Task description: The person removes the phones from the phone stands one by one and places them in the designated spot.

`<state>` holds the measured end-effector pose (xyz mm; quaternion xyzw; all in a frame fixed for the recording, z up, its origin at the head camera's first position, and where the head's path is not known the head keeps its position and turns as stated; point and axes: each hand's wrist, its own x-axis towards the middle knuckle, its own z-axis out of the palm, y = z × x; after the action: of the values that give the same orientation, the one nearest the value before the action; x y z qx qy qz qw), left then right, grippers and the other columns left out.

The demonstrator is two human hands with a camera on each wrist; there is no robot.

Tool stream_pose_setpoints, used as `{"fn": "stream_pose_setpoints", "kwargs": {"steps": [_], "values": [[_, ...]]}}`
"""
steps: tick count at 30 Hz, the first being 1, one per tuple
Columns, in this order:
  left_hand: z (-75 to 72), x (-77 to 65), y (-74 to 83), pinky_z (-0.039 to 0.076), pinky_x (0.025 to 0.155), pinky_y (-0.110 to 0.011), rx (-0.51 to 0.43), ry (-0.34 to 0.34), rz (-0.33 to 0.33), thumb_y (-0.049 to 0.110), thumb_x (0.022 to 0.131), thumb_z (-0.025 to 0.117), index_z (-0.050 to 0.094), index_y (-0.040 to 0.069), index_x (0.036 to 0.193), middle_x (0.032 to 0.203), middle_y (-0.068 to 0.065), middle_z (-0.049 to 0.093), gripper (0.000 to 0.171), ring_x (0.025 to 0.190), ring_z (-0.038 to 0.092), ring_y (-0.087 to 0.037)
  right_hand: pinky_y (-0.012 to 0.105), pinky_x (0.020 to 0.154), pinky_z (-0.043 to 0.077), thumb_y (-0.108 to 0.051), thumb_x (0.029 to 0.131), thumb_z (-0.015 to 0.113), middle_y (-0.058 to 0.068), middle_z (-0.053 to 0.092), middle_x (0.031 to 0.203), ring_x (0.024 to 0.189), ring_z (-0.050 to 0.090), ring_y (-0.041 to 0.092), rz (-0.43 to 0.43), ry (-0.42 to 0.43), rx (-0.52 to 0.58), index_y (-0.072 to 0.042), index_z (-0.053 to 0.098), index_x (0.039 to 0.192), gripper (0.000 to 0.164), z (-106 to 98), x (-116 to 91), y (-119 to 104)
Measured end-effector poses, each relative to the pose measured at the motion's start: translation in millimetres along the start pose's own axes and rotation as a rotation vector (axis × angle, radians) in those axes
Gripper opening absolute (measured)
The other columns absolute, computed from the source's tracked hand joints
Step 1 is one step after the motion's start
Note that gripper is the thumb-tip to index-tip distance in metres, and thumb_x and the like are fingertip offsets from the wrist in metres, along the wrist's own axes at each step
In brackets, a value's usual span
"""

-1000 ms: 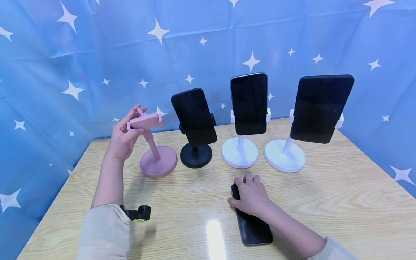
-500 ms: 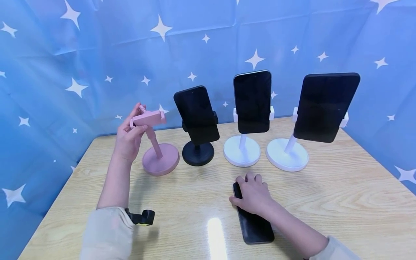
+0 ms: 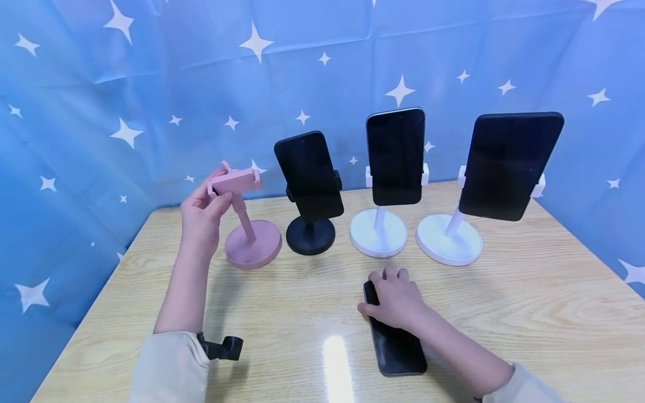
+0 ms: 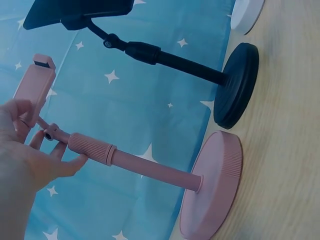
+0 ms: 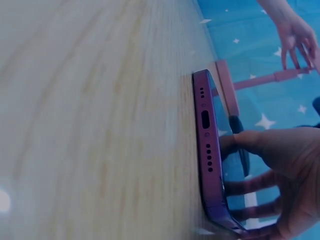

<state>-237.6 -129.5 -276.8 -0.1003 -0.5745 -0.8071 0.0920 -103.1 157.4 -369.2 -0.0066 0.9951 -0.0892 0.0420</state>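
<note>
My left hand [image 3: 202, 215] holds the clamp head of a pink phone stand [image 3: 253, 245], thumb on the front near the clamp's left end, other fingers behind. In the left wrist view the fingers also lie along the joint and upper pole of the pink stand [image 4: 155, 172], whose round base stands on the table. My right hand [image 3: 398, 302] grips a black smartphone [image 3: 398, 350] lying face up, thumb at its left edge and fingers over its upper part. The right wrist view shows the port end of the smartphone [image 5: 206, 132], with thumb and bent fingers around the phone.
Right of the pink stand are a black phone stand [image 3: 310, 238] and two white stands [image 3: 378, 235], each bearing a dark phone, such as the tilted phone [image 3: 510, 165] at far right. A blue star-patterned curtain [image 3: 322, 84] hangs behind the wooden table [image 3: 282, 336].
The head view has shifted slightly. My left fingers have slid a little lower behind the pink clamp. The right hand and smartphone have kept their place on the table.
</note>
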Motion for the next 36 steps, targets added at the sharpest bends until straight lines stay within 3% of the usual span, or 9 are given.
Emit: {"fn": "stream_pose_setpoints", "kwargs": {"steps": [3, 7, 11, 15, 18, 22, 27, 33, 36], "values": [[1.4, -5.5, -1.8, 0.049, 0.085, -0.027, 0.017, 0.070, -0.026, -0.012, 0.083, 0.052, 0.066, 0.009, 0.107, 0.111, -0.006, 0.058, 0.035, 0.097, 0.058, -0.014, 0.044, 0.065, 0.045, -0.047, 0.073, 0.069, 0.018, 0.050, 0.099, 0.086, 0.043, 0.034, -0.005, -0.006, -0.005, -0.005, 0.057, 0.113, 0.060, -1.1, 1.5, 1.6], [2.7, -14.2, -7.4, 0.051, 0.080, -0.029, 0.022, 0.095, -0.111, -0.009, 0.084, 0.053, 0.063, 0.015, 0.081, 0.091, 0.001, 0.059, 0.027, 0.087, 0.061, -0.012, 0.045, 0.066, 0.045, -0.047, 0.073, 0.069, 0.018, 0.050, 0.099, 0.086, 0.044, 0.034, -0.005, -0.015, 0.002, -0.004, 0.058, 0.112, 0.059, -3.8, 2.1, 3.3], [3.3, -22.9, -16.8, 0.050, 0.081, -0.028, 0.098, -0.022, -0.253, -0.002, 0.088, 0.052, 0.063, 0.011, 0.095, 0.090, 0.006, 0.063, 0.018, 0.091, 0.061, -0.010, 0.049, 0.070, 0.043, -0.046, 0.075, 0.068, 0.017, 0.051, 0.098, 0.088, 0.045, 0.036, -0.003, -0.019, 0.010, -0.004, 0.058, 0.111, 0.055, -9.0, 3.8, 4.6], [11.9, -29.7, -26.6, 0.049, 0.087, -0.032, 0.223, -0.176, -0.313, 0.006, 0.091, 0.050, 0.054, -0.001, 0.118, 0.099, 0.005, 0.061, 0.028, 0.095, 0.061, -0.011, 0.048, 0.070, 0.044, -0.038, 0.080, 0.066, 0.018, 0.054, 0.095, 0.087, 0.049, 0.036, -0.045, 0.052, 0.044, 0.000, 0.059, 0.108, 0.048, -18.9, 7.4, 2.7], [24.0, -33.2, -30.0, 0.047, 0.089, -0.036, 0.284, -0.242, -0.310, 0.009, 0.093, 0.049, 0.048, -0.004, 0.126, 0.111, -0.005, 0.059, 0.036, 0.102, 0.060, -0.017, 0.045, 0.072, 0.047, -0.030, 0.085, 0.062, 0.021, 0.058, 0.095, 0.086, 0.054, 0.035, -0.109, 0.148, 0.115, 0.007, 0.057, 0.110, 0.045, -30.0, 13.1, -2.8], [40.2, -35.5, -27.7, 0.045, 0.092, -0.037, 0.322, -0.320, -0.276, 0.011, 0.094, 0.049, 0.042, 0.002, 0.134, 0.128, -0.014, 0.050, 0.042, 0.113, 0.054, -0.022, 0.046, 0.085, 0.047, -0.023, 0.091, 0.054, 0.028, 0.056, 0.113, 0.103, 0.055, 0.038, -0.197, 0.259, 0.274, 0.014, 0.048, 0.121, 0.048, -50.4, 21.6, -16.7], [60.1, -33.7, -23.1, 0.041, 0.097, -0.037, 0.266, -0.384, -0.216, 0.010, 0.096, 0.044, 0.027, 0.008, 0.144, 0.136, -0.012, 0.041, 0.051, 0.121, 0.047, -0.025, 0.048, 0.096, 0.039, -0.019, 0.095, 0.046, 0.029, 0.041, 0.133, 0.120, 0.045, 0.037, -0.265, 0.388, 0.464, 0.014, 0.028, 0.135, 0.055, -81.6, 31.5, -39.3], [76.0, -29.6, -24.3, 0.040, 0.097, -0.040, 0.115, -0.370, -0.156, 0.006, 0.097, 0.038, 0.026, 0.006, 0.143, 0.137, -0.013, 0.041, 0.047, 0.121, 0.046, -0.024, 0.042, 0.103, 0.033, -0.011, 0.097, 0.038, 0.023, 0.027, 0.144, 0.129, 0.035, 0.030, -0.318, 0.481, 0.615, 0.010, 0.014, 0.141, 0.054, -103.5, 52.9, -57.9], [79.0, -28.9, -25.6, 0.042, 0.095, -0.039, 0.115, -0.337, -0.138, 0.006, 0.097, 0.038, 0.032, 0.004, 0.141, 0.134, -0.013, 0.044, 0.044, 0.116, 0.050, -0.021, 0.039, 0.098, 0.039, -0.005, 0.096, 0.037, 0.022, 0.037, 0.138, 0.114, 0.048, 0.031, -0.342, 0.495, 0.649, 0.009, 0.023, 0.140, 0.048, -106.7, 61.8, -59.2]]}}
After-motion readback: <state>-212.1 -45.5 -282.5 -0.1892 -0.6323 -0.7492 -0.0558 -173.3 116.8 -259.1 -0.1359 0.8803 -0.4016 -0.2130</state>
